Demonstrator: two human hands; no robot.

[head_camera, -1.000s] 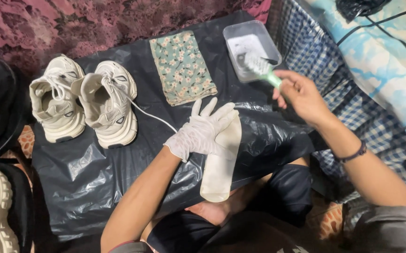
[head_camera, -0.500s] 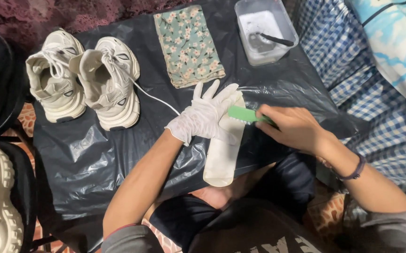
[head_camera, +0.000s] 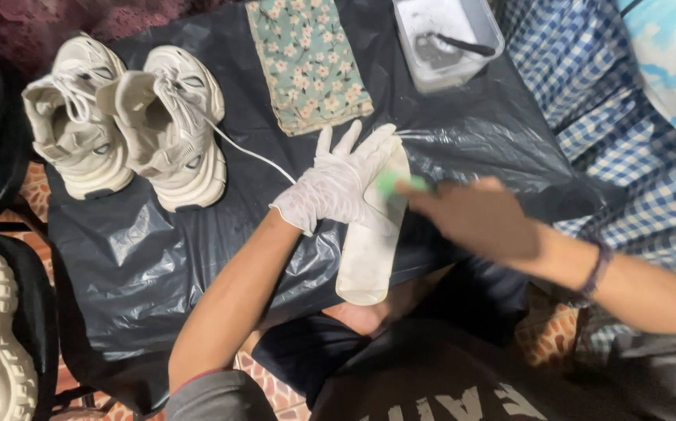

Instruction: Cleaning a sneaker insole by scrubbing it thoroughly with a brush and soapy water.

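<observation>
My left hand (head_camera: 339, 182), in a white glove, lies flat with fingers spread on the upper end of a white shoe insole (head_camera: 369, 249). The insole rests on a black plastic sheet (head_camera: 143, 257). My bare right hand (head_camera: 474, 217) is blurred and grips a green-handled brush (head_camera: 394, 184), whose head is over the insole next to my gloved fingers. A purple band circles my right wrist.
Two cream sneakers (head_camera: 131, 117) with a loose white lace stand at the sheet's left. A green floral cloth (head_camera: 308, 62) lies at the back. A clear tub (head_camera: 447, 39) with a dark tool in it sits at the back right. Blue checked fabric (head_camera: 619, 117) is on the right.
My right hand came back from the tub with the green brush and brought it down onto the insole. The gloved left hand stayed on the insole.
</observation>
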